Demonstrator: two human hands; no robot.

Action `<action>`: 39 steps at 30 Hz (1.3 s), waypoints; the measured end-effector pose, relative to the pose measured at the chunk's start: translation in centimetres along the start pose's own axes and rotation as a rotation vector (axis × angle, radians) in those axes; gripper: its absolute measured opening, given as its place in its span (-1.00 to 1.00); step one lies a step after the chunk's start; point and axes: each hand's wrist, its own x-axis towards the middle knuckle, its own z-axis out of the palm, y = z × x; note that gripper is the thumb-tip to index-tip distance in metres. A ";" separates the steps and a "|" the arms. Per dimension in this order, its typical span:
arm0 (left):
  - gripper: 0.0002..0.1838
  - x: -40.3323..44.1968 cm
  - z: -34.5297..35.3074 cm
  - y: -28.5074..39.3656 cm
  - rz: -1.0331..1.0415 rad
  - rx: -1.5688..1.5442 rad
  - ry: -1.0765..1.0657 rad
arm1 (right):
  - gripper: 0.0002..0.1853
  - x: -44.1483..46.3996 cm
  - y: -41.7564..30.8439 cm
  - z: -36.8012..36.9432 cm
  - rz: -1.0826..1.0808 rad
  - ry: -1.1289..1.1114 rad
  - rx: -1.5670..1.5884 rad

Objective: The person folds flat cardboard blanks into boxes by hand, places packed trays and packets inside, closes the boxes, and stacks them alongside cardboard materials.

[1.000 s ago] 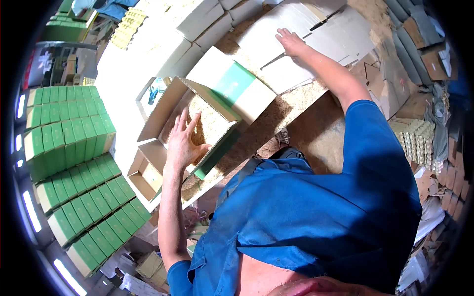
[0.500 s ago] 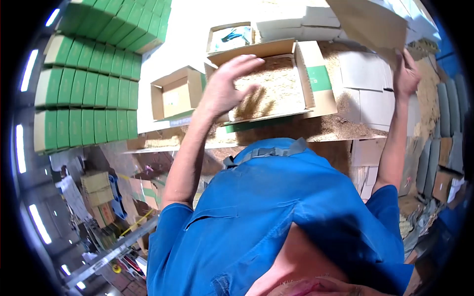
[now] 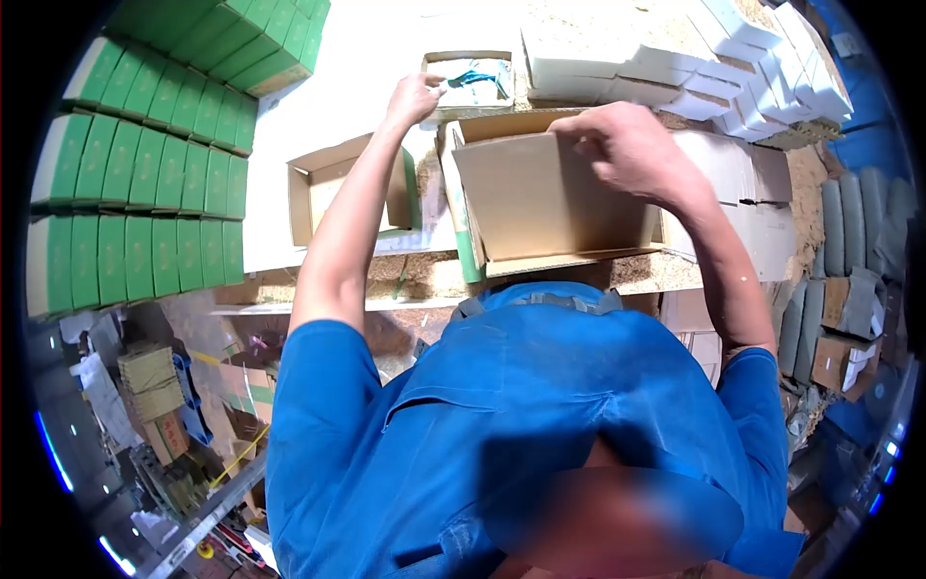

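A brown cardboard sheet [image 3: 550, 188] lies tilted in the opening of a larger cardboard box [image 3: 470, 256] in front of me, hiding most of its inside. My right hand [image 3: 632, 150] is at the sheet's top right edge, with its fingers curled over it. Beyond that box is a small open carton [image 3: 511, 68] with a blue-green item [image 3: 473, 79] in it, too small to name. My left hand [image 3: 417, 99] reaches to the left rim of this carton, fingers stretched out and nothing visible in them.
An open cardboard box [image 3: 301, 207] stands on the left of the work surface. Stacked green boxes [image 3: 145, 183] rise at far left. White blocks or cartons [image 3: 608, 72] line the back right. Flat cardboard [image 3: 743, 217] lies to the right, and grey rolls [image 3: 849, 222] stand beyond.
My right hand has brought the cardboard sheet from the upper right over to the larger box. My left hand has moved from above that box up to the small carton.
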 end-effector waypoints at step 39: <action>-0.97 4.7 3.0 -1.0 0.012 0.019 0.176 | -0.36 -2.5 1.2 9.8 0.169 -0.342 -0.082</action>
